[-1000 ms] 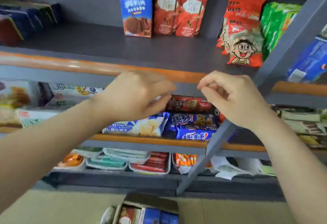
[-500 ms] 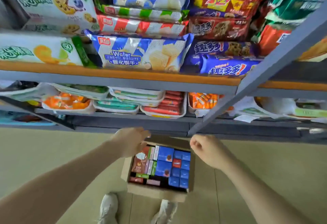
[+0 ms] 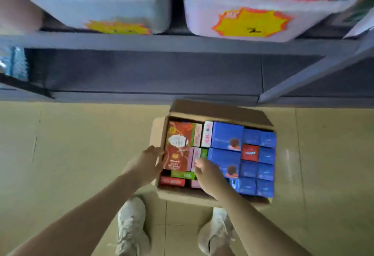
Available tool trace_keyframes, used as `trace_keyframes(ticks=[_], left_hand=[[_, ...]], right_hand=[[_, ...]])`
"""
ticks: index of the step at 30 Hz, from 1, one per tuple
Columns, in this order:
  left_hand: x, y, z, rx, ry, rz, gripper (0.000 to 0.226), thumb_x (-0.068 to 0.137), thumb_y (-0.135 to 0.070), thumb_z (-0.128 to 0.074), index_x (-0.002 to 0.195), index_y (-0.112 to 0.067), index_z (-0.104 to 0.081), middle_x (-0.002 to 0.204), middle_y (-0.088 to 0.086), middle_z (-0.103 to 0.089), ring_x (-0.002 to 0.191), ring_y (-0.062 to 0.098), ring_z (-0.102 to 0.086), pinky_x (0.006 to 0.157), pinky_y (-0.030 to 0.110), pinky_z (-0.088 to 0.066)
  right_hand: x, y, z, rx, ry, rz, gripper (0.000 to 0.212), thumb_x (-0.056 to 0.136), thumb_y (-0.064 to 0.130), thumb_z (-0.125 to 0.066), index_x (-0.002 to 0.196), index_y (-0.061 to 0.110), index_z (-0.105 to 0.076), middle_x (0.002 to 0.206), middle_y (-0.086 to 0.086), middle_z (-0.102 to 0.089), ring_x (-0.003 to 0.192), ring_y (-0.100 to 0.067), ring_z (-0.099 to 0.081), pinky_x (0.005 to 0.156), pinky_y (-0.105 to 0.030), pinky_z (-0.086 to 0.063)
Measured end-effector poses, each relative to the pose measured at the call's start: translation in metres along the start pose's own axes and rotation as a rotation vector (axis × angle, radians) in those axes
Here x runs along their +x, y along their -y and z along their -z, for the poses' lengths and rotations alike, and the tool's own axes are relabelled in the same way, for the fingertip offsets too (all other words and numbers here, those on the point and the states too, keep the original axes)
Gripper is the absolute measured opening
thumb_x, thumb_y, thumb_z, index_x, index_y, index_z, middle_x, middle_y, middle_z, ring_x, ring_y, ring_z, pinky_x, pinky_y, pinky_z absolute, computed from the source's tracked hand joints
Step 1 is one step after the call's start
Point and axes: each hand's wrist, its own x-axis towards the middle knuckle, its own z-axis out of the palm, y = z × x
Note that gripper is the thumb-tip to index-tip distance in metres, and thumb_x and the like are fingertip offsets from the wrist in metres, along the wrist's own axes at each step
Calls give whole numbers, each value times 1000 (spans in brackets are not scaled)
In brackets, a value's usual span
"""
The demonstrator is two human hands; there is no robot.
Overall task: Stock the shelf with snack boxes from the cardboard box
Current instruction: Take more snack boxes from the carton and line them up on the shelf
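Beige floor tiles (image 3: 81, 154) carry the open brown cardboard box (image 3: 159, 132); the tall red-orange snack box (image 3: 178, 146) lies flat at its left edge, long axis toward the shelf (image 3: 182, 43), left hand (image 3: 148, 164) touching it with fingers relaxed, right hand (image 3: 208, 171) loose beside it.

Two white bins sit side by side at the top: the left bin (image 3: 113, 6) holds teal packets, the right bin (image 3: 253, 10) red ones, each bearing a yellow starburst tag. White sneakers (image 3: 131, 227) stand on the beige floor (image 3: 70, 144).
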Motion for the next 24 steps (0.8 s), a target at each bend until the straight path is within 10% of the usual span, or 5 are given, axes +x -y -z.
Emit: trace_keyframes(ticks=[12,24], left_hand=[[43,74,-39,-179,-192,-33,39,90,-11,-50,129,-13,-48,129,3,-51,112,20,-54,87,28,-44],[40,55,-37,-305,-151,-15,36,92,-16,-49,128,-16,-47,121,0,-56,92,8,-51,78,23,-42]], right_hand=[[86,10,-72,359,-414,-177,43,84,31,-66,115,6,-52,118,-7,-53,110,-20,-53,88,-30,-50],[66,8,-49,615,-111,-317,52,81,31,-69,125,14,-47,125,-4,-50,111,-19,-52,84,-31,-50]])
